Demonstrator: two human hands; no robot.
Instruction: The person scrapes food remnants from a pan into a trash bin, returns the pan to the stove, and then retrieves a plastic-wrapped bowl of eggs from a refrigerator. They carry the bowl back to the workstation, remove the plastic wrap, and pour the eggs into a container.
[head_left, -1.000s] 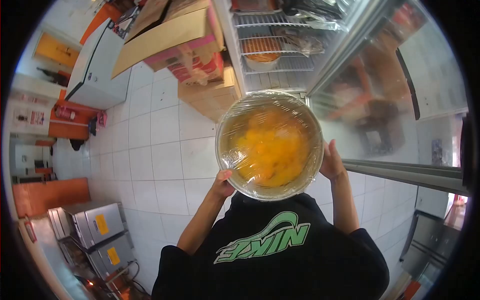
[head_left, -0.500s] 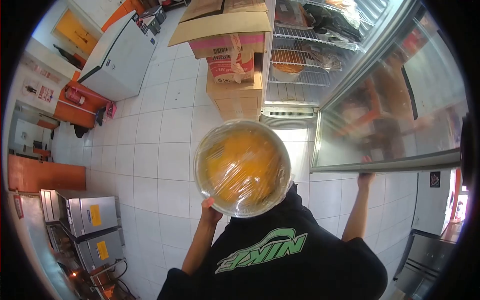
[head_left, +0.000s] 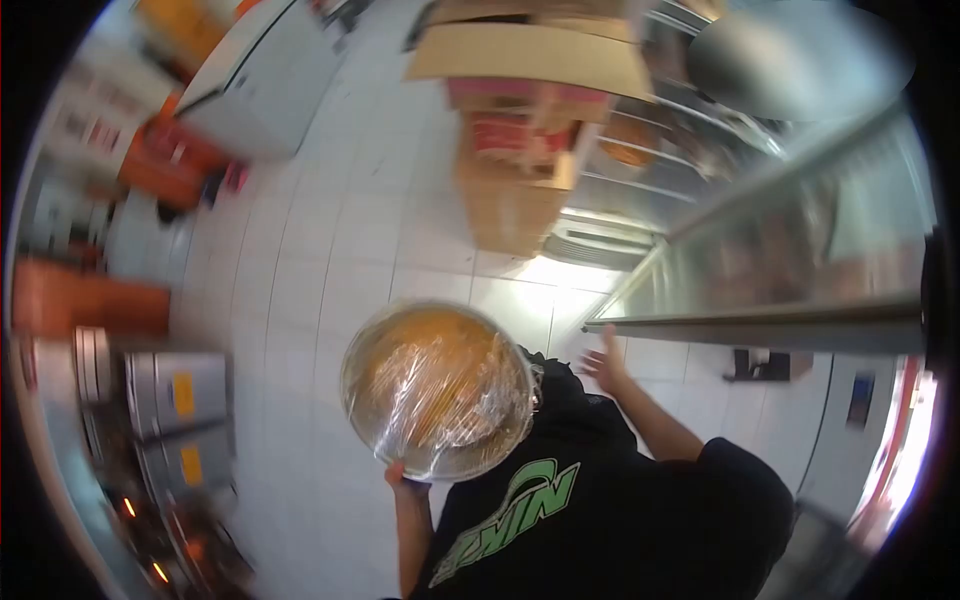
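Observation:
My left hand (head_left: pixel 408 478) grips the near rim of a large round metal bowl (head_left: pixel 362 425), with the thumb up over the edge. Clear cling film (head_left: pixel 430 400) covers the bowl, wrinkled and shiny, and orange-yellow food shows through it. My right hand (head_left: pixel 606 364) is held out with fingers spread and nothing in it. Its fingertips are just below the lower corner of the open glass fridge door (head_left: pixel 760 328) in this view.
Inside the fridge, wire shelves (head_left: pixel 650 180) carry a round container of orange food (head_left: pixel 628 140). Stacked cardboard boxes (head_left: pixel 515 210) stand beside it. A blurred grey rounded shape (head_left: pixel 800 60) overlaps the fridge top. Steel equipment (head_left: pixel 180 400) and a white chest freezer (head_left: pixel 265 100) are left.
My right hand has come off the fridge door's edge and moved left, fingers now spread. The bowl, still in my left hand, sits lower and further left. The view has shifted and blurred.

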